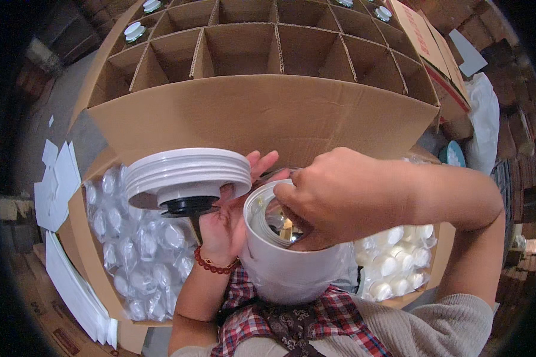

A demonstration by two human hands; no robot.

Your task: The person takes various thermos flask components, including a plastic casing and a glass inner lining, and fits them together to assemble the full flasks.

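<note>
Close to my body, a white round container (298,273) stands upright with its open mouth facing up. Inside the threaded mouth shows a shiny, mirror-like surface. My right hand (327,199) reaches down into this mouth with curled fingers; their tips, and whatever they grip, are hidden. At the container's left side is my left hand (223,229), palm turned up and fingertips stretched beyond the rim. A wide white threaded lid (190,169) with a black round piece (189,205) under its middle is held tilted in that hand. The exact grip is partly hidden behind the lid.
Ahead stands a large cardboard box (262,113) with dividers and several white-capped items in its cells. Boxes of plastic-wrapped clear pieces (140,256) and cream-white round pieces (399,262) flank me. White sheets (77,285) lie at left; a white plastic bag (483,125) is at right.
</note>
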